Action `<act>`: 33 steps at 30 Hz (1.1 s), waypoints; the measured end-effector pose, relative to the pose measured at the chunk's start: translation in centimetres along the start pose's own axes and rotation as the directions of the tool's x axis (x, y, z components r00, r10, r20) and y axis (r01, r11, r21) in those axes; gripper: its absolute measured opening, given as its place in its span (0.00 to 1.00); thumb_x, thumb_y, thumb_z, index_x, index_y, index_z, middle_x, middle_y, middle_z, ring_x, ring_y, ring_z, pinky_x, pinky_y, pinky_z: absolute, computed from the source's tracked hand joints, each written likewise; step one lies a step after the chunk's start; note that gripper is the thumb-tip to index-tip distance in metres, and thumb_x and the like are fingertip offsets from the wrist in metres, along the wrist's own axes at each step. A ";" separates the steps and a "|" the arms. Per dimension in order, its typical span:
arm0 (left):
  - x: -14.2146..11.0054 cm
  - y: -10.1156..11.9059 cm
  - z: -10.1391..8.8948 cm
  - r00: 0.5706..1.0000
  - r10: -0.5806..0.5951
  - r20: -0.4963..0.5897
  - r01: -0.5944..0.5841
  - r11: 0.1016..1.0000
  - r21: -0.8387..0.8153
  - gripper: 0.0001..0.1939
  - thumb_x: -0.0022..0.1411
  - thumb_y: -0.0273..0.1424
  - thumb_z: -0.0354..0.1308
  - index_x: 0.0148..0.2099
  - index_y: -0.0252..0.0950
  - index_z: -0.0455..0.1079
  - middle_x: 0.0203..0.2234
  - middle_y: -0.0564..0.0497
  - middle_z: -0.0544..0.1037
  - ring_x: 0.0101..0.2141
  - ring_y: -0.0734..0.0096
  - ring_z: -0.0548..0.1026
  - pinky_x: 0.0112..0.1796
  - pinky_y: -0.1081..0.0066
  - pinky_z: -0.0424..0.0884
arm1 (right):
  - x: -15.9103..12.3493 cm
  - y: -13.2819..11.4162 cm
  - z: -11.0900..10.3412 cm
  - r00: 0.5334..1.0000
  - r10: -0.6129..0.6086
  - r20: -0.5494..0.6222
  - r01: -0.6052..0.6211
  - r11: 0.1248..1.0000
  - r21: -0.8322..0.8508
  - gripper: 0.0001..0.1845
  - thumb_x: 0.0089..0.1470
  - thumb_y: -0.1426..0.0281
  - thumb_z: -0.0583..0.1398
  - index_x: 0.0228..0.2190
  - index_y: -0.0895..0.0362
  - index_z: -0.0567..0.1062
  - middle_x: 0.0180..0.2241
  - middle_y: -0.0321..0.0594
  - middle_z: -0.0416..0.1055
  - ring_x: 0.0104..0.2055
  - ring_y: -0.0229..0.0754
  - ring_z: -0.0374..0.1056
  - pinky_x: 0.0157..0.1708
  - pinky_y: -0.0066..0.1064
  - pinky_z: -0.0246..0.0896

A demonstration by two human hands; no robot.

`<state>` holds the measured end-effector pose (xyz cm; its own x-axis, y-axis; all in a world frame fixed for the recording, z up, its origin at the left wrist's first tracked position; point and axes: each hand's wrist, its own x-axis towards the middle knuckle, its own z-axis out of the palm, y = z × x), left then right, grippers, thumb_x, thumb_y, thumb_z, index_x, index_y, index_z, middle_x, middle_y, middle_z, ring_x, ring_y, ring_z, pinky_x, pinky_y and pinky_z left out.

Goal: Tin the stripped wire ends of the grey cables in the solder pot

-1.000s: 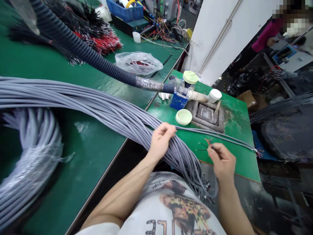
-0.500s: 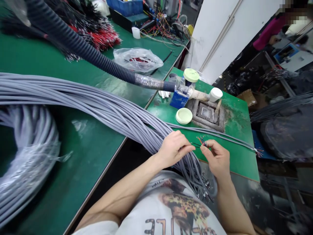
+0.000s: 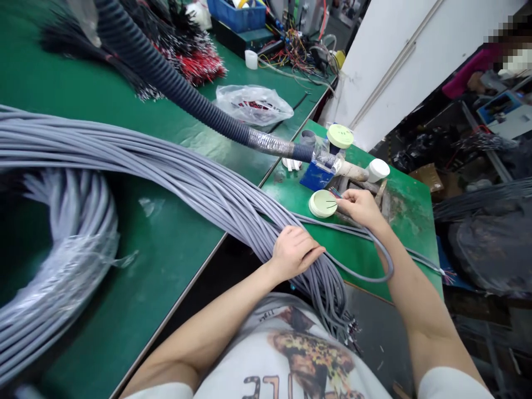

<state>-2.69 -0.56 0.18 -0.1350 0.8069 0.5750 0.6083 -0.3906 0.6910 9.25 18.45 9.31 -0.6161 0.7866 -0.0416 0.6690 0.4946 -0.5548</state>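
Observation:
A thick bundle of grey cables (image 3: pixel 199 183) runs from the left across the table edge, its stripped ends hanging by my shirt. My left hand (image 3: pixel 296 252) is closed over that bundle near its lower end. Farther right, my right hand (image 3: pixel 361 209) pinches the end of one grey cable (image 3: pixel 384 257), which loops back beneath the forearm toward the bundle. Thin black wires stick out from the fingertips over a round pale-green lid-like dish (image 3: pixel 322 204). Whether the wire tips touch what is in the dish, I cannot tell.
A ribbed black hose (image 3: pixel 199 105) arches to a blue box (image 3: pixel 318 174). Behind my right hand sits a stained square fixture (image 3: pixel 386 202), partly hidden. White jar (image 3: pixel 378 169), plastic bag (image 3: pixel 253 104) and a wrapped cable coil (image 3: pixel 78 255) lie around. A person stands far right.
My right hand has moved up and away from my left, carrying the cable end to the pale dish. My left hand has let go of the black wires and lies on the bundle.

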 end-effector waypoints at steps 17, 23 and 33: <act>-0.4 -0.3 0.1 0.999 0.041 0.015 -0.041 0.998 0.047 0.05 0.61 0.34 0.58 0.34 0.40 0.72 0.27 0.51 0.77 0.30 0.68 0.70 0.37 0.64 0.56 | 1.6 0.1 0.6 0.997 0.040 0.070 -0.029 0.988 -0.149 0.11 0.45 0.64 0.59 0.18 0.58 0.71 0.17 0.34 0.65 0.21 0.35 0.58 0.22 0.27 0.47; -0.2 -0.3 0.0 0.999 0.049 0.001 -0.049 0.998 0.034 0.04 0.60 0.33 0.58 0.34 0.40 0.72 0.27 0.51 0.78 0.30 0.69 0.71 0.38 0.65 0.57 | -0.1 3.1 -4.0 0.993 0.065 -0.100 -0.073 0.995 -0.073 0.15 0.46 0.60 0.61 0.18 0.58 0.69 0.15 0.33 0.62 0.19 0.33 0.54 0.20 0.28 0.45; 0.1 0.0 -0.2 0.991 0.120 -0.051 -0.116 0.991 0.068 0.03 0.59 0.30 0.59 0.33 0.38 0.70 0.25 0.53 0.78 0.28 0.71 0.72 0.36 0.65 0.59 | 1.0 12.4 -5.4 0.932 0.282 -0.226 -0.313 0.943 -0.116 0.16 0.42 0.60 0.61 0.15 0.60 0.71 0.14 0.36 0.65 0.19 0.35 0.58 0.21 0.28 0.50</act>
<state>-2.88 -0.62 0.34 -0.1012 0.7306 0.6752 0.6716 -0.4506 0.5882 19.15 27.40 6.87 -0.2920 0.9564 -0.0076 0.8716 0.2628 -0.4139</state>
